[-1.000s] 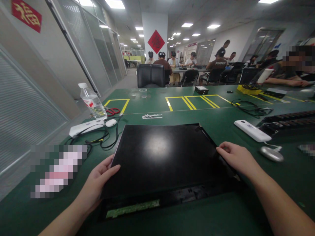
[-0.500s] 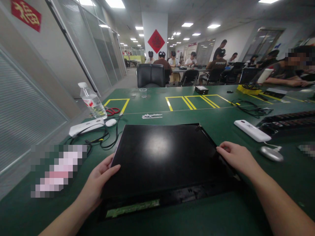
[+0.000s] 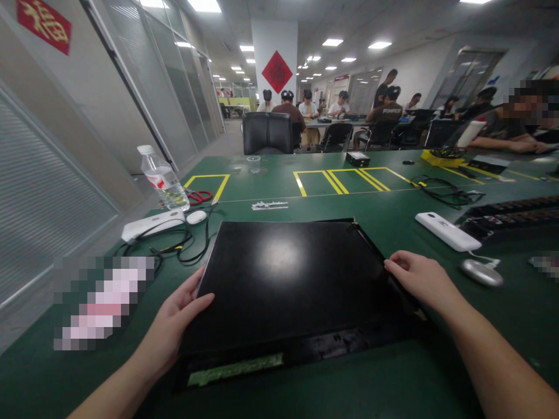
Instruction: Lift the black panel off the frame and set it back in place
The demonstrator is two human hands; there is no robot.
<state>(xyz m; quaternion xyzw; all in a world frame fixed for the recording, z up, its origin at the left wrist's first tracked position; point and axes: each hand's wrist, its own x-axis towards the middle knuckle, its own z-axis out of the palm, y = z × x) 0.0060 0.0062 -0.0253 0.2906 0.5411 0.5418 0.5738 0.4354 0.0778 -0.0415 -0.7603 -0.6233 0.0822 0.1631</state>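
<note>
A flat black display panel (image 3: 279, 279) lies in front of me, glossy with a bright reflection. Beneath it is a black frame (image 3: 336, 343) that shows along the right side and the near edge, where a green circuit board strip (image 3: 236, 369) is exposed. My left hand (image 3: 181, 311) grips the panel's left edge, thumb on top and fingers curled at the side. On the right, my right hand (image 3: 419, 276) pinches the edge where panel and frame meet; whether it holds the panel, the frame or both, I cannot tell.
Left on the green table (image 3: 349, 396) are a water bottle (image 3: 163, 180), red-handled scissors (image 3: 200, 198), a white mouse (image 3: 196, 217) and black cables (image 3: 192, 247). Right are a white power bank (image 3: 448, 231) and a silver mouse (image 3: 483, 273). White scraps (image 3: 269, 205) lie beyond the panel. People sit farther back.
</note>
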